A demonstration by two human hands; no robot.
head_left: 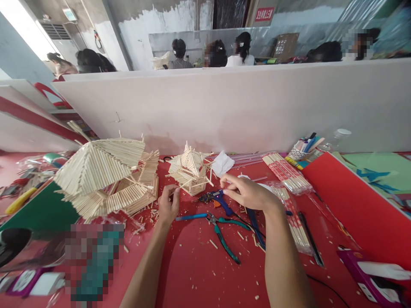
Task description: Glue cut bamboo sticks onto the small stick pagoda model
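Observation:
My left hand [168,205] is beside the small pavilion model [191,169] of thin wooden sticks, its fingers curled together near the model's lower left edge. Whatever they grip there is too small to make out. My right hand [248,192] reaches in from the right, thumb and forefinger bent close together at the rear end of a blue glue gun [218,197]. Anything pinched between them is not clear. The glue gun's dark nozzle points left, towards the model. Nearer to me lie green-handled cutting pliers [221,231], jaws up, beside a slim blue tool [192,217].
At left stands a larger stick-built pavilion [105,175]. Packs of sticks [285,171], a crumpled tissue [222,164], a pen cup [302,147] and a red board [359,205] are around the right side. Stick scraps litter the red tabletop [192,278]; a white partition [244,107] closes the back.

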